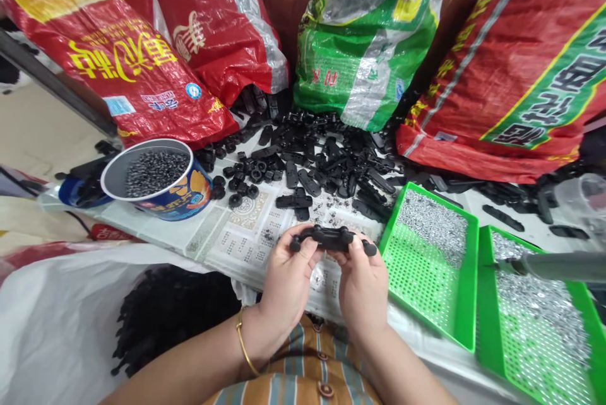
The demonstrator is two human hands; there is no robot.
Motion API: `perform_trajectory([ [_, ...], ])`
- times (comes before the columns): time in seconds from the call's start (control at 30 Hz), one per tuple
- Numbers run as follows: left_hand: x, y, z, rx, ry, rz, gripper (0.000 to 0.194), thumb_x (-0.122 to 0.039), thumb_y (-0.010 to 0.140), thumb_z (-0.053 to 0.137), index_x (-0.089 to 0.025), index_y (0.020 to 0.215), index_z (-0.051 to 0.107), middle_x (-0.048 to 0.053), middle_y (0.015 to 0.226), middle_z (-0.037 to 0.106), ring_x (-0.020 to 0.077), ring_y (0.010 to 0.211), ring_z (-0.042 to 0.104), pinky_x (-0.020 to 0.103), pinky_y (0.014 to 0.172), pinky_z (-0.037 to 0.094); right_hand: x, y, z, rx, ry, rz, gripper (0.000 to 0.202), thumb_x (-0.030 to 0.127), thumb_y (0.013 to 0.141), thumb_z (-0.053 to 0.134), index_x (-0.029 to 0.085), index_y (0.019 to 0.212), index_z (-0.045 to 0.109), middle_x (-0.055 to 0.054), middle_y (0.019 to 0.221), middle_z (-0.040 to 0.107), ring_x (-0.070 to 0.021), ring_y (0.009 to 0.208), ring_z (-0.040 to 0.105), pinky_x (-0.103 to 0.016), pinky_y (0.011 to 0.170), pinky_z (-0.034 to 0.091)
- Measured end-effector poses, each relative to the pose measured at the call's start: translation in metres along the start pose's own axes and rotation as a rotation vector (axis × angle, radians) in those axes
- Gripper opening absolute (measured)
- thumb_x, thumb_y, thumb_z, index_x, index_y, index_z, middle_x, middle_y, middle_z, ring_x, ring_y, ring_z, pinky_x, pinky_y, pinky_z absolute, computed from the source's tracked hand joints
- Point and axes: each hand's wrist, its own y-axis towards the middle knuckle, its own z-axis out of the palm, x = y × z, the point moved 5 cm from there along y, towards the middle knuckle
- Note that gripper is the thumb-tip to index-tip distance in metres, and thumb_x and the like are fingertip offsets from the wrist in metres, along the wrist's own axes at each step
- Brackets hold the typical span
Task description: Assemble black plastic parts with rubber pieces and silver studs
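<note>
Black plastic bar with rounded knobs [330, 239] sits raised just above the near edge of the tabletop [196, 246], in front of the person's body, pinched at both ends: the left grip [288, 279] and the right grip [363, 285] are each closed on it, thumbs on the near side, fingers mostly hidden behind. It looks light and stiff, hard moulded plastic rather than anything soft; the smooth, curved knobs could be a little slippery, though it seems unlikely to break. The flat stretches beside the end knobs look like the surest places to take hold. Its long axis runs left to right across the body, nearly level, one knob at each tip and two more standing along the upper side; which end is the front, I cannot tell. Beyond it lie loose black plastic parts [303, 181]; to the right stands a green perforated tray [468, 304] of small silvery pieces.
</note>
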Motion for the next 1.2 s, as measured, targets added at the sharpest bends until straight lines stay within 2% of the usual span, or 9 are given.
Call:
perform_trajectory([
  [0.1, 0.002, -0.001, 0.001, 0.003, -0.021, -0.014, 0.02, -0.022, 0.074, 0.067, -0.019, 0.092, 0.059, 0.002, 0.096, 0.064, 0.017, 0.095, 0.06, 0.035, 0.09, 0.045, -0.005, 0.002, -0.002, -0.015, 0.047, 0.045, 0.026, 0.041, 0.076, 0.061, 0.019, 0.089, 0.062, -0.003, 0.085, 0.065, -0.0177, 0.077, 0.06, -0.035, 0.072, 0.05],
  [0.2, 0.002, 0.002, 0.0, -0.009, -0.08, -0.055, 0.021, -0.022, 0.073, 0.067, -0.019, 0.092, 0.058, 0.003, 0.097, 0.065, 0.0164, 0.094, 0.061, 0.034, 0.089, 0.045, 0.002, 0.0, -0.003, 0.004, -0.136, -0.041, 0.024, 0.038, 0.077, 0.06, 0.02, 0.091, 0.065, -0.004, 0.091, 0.067, -0.0199, 0.086, 0.06, -0.038, 0.081, 0.047],
  [0.43, -0.001, 0.013, -0.001, 0.012, -0.188, -0.353, 0.007, -0.019, 0.075, 0.065, -0.014, 0.077, 0.059, 0.001, 0.073, 0.064, 0.0087, 0.063, 0.059, 0.02, 0.06, 0.048, 0.042, -0.007, -0.004, 0.389, -0.443, -0.421, 0.028, 0.024, 0.077, 0.059, 0.03, 0.103, 0.066, -0.004, 0.104, 0.064, -0.022, 0.1, 0.056, -0.04, 0.091, 0.042],
  [0.6, 0.003, -0.003, 0.01, 0.183, -0.265, -0.563, 0.016, -0.014, 0.07, 0.068, -0.016, 0.084, 0.062, 0.001, 0.076, 0.064, 0.0095, 0.064, 0.06, 0.022, 0.062, 0.049, 0.048, 0.015, -0.004, 0.623, -0.591, -0.276, 0.038, 0.028, 0.079, 0.058, 0.032, 0.117, 0.059, -0.004, 0.128, 0.051, -0.0243, 0.12, 0.045, -0.045, 0.102, 0.033],
  [0.77, 0.011, -0.012, 0.013, 0.31, -0.168, -0.636, 0.022, -0.023, 0.069, 0.069, -0.015, 0.087, 0.062, 0.004, 0.072, 0.064, 0.011, 0.059, 0.06, 0.022, 0.058, 0.048, 0.048, 0.022, 0.001, 0.831, -0.613, -0.279, 0.02, 0.03, 0.08, 0.057, 0.027, 0.098, 0.066, -0.005, 0.114, 0.06, -0.0245, 0.113, 0.051, -0.044, 0.098, 0.037],
  [0.83, 0.005, -0.005, 0.004, 0.281, 0.003, -0.507, 0.021, -0.025, 0.073, 0.065, -0.016, 0.092, 0.061, 0.005, 0.08, 0.064, 0.0126, 0.062, 0.061, 0.026, 0.062, 0.049, 0.053, 0.023, -0.001, 0.807, -0.671, -0.37, 0.016, 0.031, 0.08, 0.058, 0.025, 0.093, 0.064, -0.006, 0.104, 0.063, -0.0253, 0.112, 0.051, -0.043, 0.095, 0.039],
  [0.93, -0.028, 0.009, -0.013, 0.173, 0.389, -0.055, 0.02, -0.031, 0.083, 0.052, -0.021, 0.099, 0.058, 0.006, 0.101, 0.061, 0.0162, 0.083, 0.061, 0.033, 0.075, 0.048, 0.064, 0.022, -0.003, 0.754, -0.854, -0.558, 0.012, 0.032, 0.078, 0.06, 0.023, 0.087, 0.059, -0.006, 0.093, 0.065, -0.0264, 0.111, 0.051, -0.044, 0.091, 0.041],
  [1.07, -0.062, 0.006, -0.001, 0.478, 0.991, 0.401, 0.028, -0.031, 0.078, 0.06, -0.02, 0.104, 0.058, 0.006, 0.109, 0.057, 0.0197, 0.105, 0.052, 0.035, 0.094, 0.038, 0.074, 0.017, -0.002, 0.747, -1.057, -0.747, 0.014, 0.034, 0.079, 0.06, 0.022, 0.085, 0.053, -0.005, 0.089, 0.064, -0.0268, 0.107, 0.052, -0.049, 0.092, 0.037],
  [1.2, -0.065, 0.003, 0.008, 0.576, 1.245, 0.488, 0.016, -0.024, 0.077, 0.062, -0.018, 0.091, 0.058, 0.005, 0.095, 0.058, 0.0162, 0.093, 0.053, 0.03, 0.085, 0.041, 0.075, 0.015, -0.004, 0.714, -1.047, -0.791, 0.015, 0.033, 0.08, 0.059, 0.023, 0.087, 0.051, -0.005, 0.088, 0.063, -0.0262, 0.104, 0.053, -0.05, 0.092, 0.037],
])
